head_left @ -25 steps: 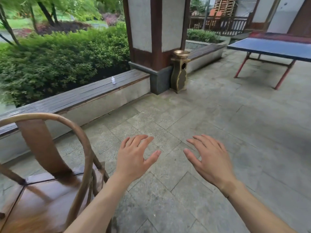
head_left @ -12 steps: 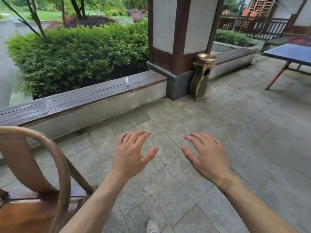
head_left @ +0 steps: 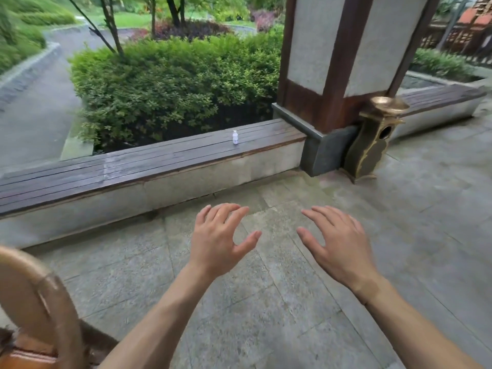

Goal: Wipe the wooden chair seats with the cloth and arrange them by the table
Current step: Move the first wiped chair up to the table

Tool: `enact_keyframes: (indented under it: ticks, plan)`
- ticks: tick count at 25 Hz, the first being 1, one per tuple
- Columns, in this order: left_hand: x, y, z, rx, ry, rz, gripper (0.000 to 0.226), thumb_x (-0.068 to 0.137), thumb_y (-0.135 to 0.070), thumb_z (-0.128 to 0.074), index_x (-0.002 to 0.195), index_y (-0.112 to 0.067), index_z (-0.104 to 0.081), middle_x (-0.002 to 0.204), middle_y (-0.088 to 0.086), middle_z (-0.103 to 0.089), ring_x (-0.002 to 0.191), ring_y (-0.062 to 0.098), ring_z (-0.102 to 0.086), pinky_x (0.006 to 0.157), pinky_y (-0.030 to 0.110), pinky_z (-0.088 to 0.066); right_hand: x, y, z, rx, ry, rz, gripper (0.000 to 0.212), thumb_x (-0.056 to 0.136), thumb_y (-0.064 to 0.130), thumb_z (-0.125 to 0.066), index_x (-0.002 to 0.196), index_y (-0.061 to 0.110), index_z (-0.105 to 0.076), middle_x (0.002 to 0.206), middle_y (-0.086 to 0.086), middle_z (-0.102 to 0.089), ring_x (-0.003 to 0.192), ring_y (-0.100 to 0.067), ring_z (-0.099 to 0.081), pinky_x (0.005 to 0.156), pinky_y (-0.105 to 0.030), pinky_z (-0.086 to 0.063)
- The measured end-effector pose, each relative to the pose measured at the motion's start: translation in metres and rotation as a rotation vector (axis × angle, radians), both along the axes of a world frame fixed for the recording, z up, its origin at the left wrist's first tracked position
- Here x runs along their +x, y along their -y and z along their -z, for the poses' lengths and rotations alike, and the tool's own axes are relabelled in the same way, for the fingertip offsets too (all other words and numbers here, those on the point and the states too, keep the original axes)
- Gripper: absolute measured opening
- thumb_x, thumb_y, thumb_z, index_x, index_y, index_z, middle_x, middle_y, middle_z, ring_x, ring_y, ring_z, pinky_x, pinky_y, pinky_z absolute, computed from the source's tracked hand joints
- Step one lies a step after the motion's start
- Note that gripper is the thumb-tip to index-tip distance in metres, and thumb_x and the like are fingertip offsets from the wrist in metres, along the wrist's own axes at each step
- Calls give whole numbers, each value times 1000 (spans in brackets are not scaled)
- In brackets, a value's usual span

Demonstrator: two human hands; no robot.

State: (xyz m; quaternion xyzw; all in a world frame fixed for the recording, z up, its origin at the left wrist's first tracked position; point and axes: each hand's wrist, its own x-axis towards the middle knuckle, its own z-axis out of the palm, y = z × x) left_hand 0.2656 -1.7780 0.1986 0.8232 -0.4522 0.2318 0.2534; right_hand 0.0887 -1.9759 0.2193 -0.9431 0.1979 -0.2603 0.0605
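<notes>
**Me:** Chair first: the curved, light-brown wooden armchair (head_left: 40,296) sits at my lower left, only its rounded top rail and a corner of the seat in view. My left hand (head_left: 217,245) and right hand (head_left: 342,250) both hang over the grey stone-slab floor (head_left: 266,315), fingers spread and slack, holding nothing.

**Helper:** No cloth, then?

**Me:** None that I can see, and no table either. That is my first worry: I judge I cannot wipe anything until I find the cloth.

**Helper:** What else could go wrong?

**Me:** The chair is blurred and near my left forearm, so a careless swing could knock the rail. The slabs look damp, so dragging the chair might slip or scrape.

**Helper:** Room to move?

**Me:** Open floor ahead and to my right. A long dark-slatted wooden bench on a pale concrete base (head_left: 159,166) closes off the far side, with a small white bottle (head_left: 235,137) standing on it. A brown-and-white square pillar (head_left: 346,62) and a dark, gold-trimmed bin (head_left: 372,145) beside it narrow the far right.
</notes>
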Motion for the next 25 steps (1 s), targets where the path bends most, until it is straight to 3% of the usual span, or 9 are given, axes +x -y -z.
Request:
enact_keyframes:
  ticks: [6,14,18,25]
  plan:
    - [88,66,13,0,49,-159,64,94,-70,-34,121,-22,-68,121,-3,-67,116,20,-59,107,50,-40,126,92,12,4,44,-161,52,94,60,-39,126,28,-65,133,3,-63,126,-19,-56,104,-43,-40]
    - [179,125,9,40,14,-565,64,93,-70,-35,122,-22,-67,122,0,-66,118,21,-60,107,51,-40,319,174,4,-8,54,-514,49,93,59,-43,121,27,-68,127,2,-66,121,-23,-60,99,-44,-46]
    - [205,94,15,46,-1,-802,61,91,-68,-41,119,-21,-68,121,0,-67,117,22,-61,107,51,-40,407,142,12,-1,47,-749,48,93,58,-44,120,27,-69,125,2,-67,119,-22,-61,97,-42,-46]
    - [250,-7,31,16,-42,-1227,62,92,-69,-39,117,-21,-68,121,0,-67,116,23,-61,106,53,-41,535,13,22,-33,-5,-1147,51,95,61,-38,121,29,-67,127,6,-65,120,-20,-59,98,-41,-45]
